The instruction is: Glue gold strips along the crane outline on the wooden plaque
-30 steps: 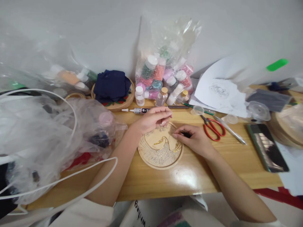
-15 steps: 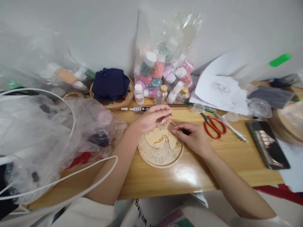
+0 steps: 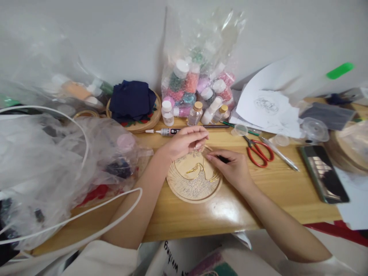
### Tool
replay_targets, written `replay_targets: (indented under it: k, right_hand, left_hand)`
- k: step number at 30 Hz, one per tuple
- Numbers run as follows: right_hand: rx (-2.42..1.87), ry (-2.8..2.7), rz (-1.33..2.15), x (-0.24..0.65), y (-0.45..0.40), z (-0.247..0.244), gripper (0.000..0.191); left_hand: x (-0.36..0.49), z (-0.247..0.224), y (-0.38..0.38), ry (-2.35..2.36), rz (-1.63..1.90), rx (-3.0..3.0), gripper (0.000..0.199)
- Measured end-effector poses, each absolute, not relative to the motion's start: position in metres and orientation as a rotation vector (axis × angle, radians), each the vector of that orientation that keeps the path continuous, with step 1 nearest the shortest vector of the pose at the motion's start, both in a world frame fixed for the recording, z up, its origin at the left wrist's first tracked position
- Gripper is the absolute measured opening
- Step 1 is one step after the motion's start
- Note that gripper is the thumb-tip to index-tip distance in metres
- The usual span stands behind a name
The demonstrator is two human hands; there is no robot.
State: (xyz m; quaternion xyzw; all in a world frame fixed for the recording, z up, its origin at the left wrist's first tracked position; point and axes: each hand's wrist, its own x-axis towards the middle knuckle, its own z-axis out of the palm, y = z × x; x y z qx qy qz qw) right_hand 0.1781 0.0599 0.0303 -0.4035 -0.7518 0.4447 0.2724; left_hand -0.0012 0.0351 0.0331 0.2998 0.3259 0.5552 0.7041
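A round wooden disc (image 3: 198, 191) lies flat on the desk, printed with a feathered bird. Shiny gold wire (image 3: 193, 168) follows part of the bird's head and neck outline. My left hand (image 3: 191, 140) is over the disc's upper left edge, its fingers curled together; whatever they may hold is hidden. At the disc's right edge, my right hand (image 3: 234, 166) has thumb and forefinger pinched on what looks like a thin gold wire, only faintly visible above the disc. Its other fingers are folded in.
Behind the disc are a glue tube (image 3: 166, 132), a corked glass bottle (image 3: 195, 115) and a bag of coloured jars (image 3: 186, 84). Red-handled scissors (image 3: 260, 153), a pen (image 3: 283, 156) and a phone (image 3: 324, 174) lie right. A white cable (image 3: 115, 201) loops over my left forearm.
My right hand has shifted slightly left, its fingertips still pinched near the disc's upper right. My left hand has barely moved. The whole view has shifted a little.
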Motion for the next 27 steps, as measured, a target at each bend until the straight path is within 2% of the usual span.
replay_targets:
  k: [27]
  right_hand:
    - [-1.085, -2.049, 1.105, 0.1768, 0.0575, 0.0260, 0.010]
  left_hand:
    - [-0.0008, 0.0342, 0.0357, 0.704, 1.257, 0.658, 0.013]
